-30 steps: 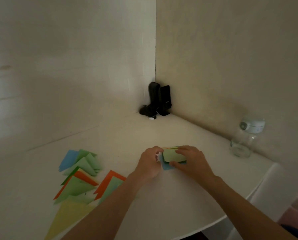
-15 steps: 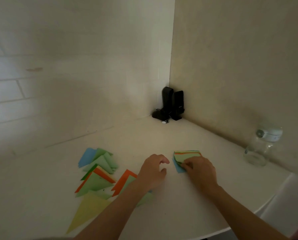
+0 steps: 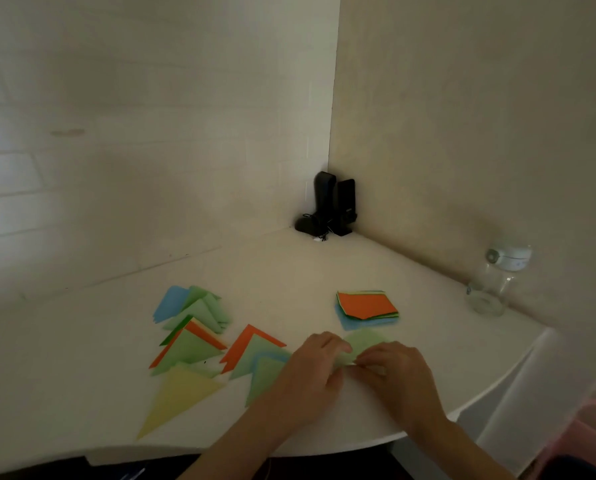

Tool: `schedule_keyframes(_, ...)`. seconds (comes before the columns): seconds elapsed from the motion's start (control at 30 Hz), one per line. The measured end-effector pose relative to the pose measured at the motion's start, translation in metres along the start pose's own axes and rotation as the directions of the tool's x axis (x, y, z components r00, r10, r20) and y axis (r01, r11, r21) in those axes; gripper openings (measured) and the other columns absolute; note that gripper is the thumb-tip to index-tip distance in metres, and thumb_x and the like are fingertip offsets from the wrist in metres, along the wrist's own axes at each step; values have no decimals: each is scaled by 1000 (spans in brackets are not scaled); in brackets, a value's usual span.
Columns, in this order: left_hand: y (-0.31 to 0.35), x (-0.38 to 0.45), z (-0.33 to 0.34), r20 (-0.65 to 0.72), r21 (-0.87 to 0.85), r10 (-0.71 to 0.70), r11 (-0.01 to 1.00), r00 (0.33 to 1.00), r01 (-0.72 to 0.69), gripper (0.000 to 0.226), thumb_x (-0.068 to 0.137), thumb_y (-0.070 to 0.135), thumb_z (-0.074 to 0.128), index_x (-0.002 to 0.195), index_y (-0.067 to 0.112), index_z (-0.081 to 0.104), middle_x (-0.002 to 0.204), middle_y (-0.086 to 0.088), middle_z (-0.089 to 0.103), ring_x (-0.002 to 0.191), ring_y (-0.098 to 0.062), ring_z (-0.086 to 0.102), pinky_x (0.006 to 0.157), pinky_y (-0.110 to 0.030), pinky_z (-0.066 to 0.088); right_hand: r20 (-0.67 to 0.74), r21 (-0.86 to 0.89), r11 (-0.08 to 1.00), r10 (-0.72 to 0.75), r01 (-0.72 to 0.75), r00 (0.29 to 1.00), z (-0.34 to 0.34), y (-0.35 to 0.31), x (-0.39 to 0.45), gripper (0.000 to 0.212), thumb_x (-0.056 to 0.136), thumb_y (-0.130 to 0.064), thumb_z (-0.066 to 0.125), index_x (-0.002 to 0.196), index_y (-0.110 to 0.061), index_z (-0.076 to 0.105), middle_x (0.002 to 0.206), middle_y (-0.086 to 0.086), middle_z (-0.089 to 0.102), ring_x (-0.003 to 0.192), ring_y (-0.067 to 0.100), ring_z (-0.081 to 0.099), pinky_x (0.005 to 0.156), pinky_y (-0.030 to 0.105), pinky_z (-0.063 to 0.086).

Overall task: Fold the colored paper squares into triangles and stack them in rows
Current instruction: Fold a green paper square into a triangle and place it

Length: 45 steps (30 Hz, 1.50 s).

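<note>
A light green paper square (image 3: 364, 342) lies on the white table (image 3: 275, 271) in front of me. My left hand (image 3: 312, 370) and my right hand (image 3: 393, 374) both pinch its near edge, fingers curled over it. Behind it sits a stack of unfolded squares (image 3: 367, 306) with an orange sheet on top. To the left lie rows of folded triangles: a blue and green group (image 3: 192, 308), an orange and green group (image 3: 189, 348), a second orange and green row (image 3: 255, 356), and a large yellow triangle (image 3: 178, 396).
Two black speakers (image 3: 333, 204) stand in the wall corner at the back. A clear glass jar (image 3: 494, 280) with a white lid stands at the right by the wall. The table's curved front edge (image 3: 324, 448) runs just below my wrists.
My hands have drawn a green sheet off the stack toward me, leaving orange on top. The left hand, empty half a second ago, now pinches the sheet too.
</note>
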<state>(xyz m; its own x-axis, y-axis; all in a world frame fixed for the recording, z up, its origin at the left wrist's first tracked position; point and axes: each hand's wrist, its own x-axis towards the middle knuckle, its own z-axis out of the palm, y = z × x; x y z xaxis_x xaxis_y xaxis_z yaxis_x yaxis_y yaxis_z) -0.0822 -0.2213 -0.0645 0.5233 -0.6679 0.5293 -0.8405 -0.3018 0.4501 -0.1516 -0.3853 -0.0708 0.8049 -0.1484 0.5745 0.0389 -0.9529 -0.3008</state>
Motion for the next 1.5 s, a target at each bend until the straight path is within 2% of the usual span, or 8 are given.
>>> schedule_keyframes(0.13,-6,-12,5,-5,-11,-60,998,998,60,20,84,24,55,102,18,63,106,6,60,100,-4,48,87,-11,33,82,54,998,34,-39,996,7,1,-11,31,74,-58,51,69,-35,71,72,-20,65,66,6,60,60,28,46)
schedule_keyframes(0.23,-8,-13,6,-14,-37,-95,995,995,95,16,85,29,59,95,19,64,102,8,61,97,-1,47,85,-4,29,155,150,986,44,-68,987,5,4,-10,35,76,-57,50,75,-31,72,79,-19,65,75,3,57,71,15,39)
schedule_keyframes(0.6,-8,1,15,-109,-160,-233,964,966,214,16,72,36,60,76,21,64,81,9,63,79,-6,56,75,-22,44,150,314,928,159,-199,976,3,2,-3,24,68,-50,63,73,-27,70,69,-23,58,79,-10,56,68,0,38)
schedule_keyframes(0.83,-13,6,17,-87,-227,-309,932,947,283,13,64,15,73,74,20,66,77,14,63,74,0,56,68,-7,38,323,277,888,274,-367,906,4,5,9,22,66,-27,80,83,-30,67,75,-18,62,71,-2,56,64,4,39)
schedule_keyframes(1.17,-19,9,6,40,-241,-328,913,944,328,20,72,3,68,80,20,73,80,19,64,83,-3,60,69,-5,39,390,319,874,233,-368,891,-7,9,10,19,72,-17,76,83,-31,69,81,-13,67,77,-7,57,67,1,38)
schedule_keyframes(1.3,-17,11,-1,119,-174,-291,935,949,309,21,78,12,64,95,22,70,93,15,64,88,2,56,76,-3,36,344,250,911,233,-328,909,-5,-2,7,10,79,-35,69,85,-27,69,77,-15,56,72,1,54,68,8,39)
schedule_keyframes(1.4,-12,11,-9,234,-90,-191,972,953,217,39,72,21,57,111,21,63,107,6,61,94,-2,49,81,-4,31,337,172,953,181,-249,924,-1,-6,6,40,74,-57,49,85,-24,69,80,-9,53,74,8,52,73,28,44)
schedule_keyframes(1.5,-9,7,-13,252,-33,-111,992,961,123,50,67,17,53,117,17,58,116,1,57,105,-9,45,91,-16,36,390,208,955,116,-210,913,-7,1,10,19,85,-36,61,88,-18,68,86,-6,55,78,9,53,74,22,42)
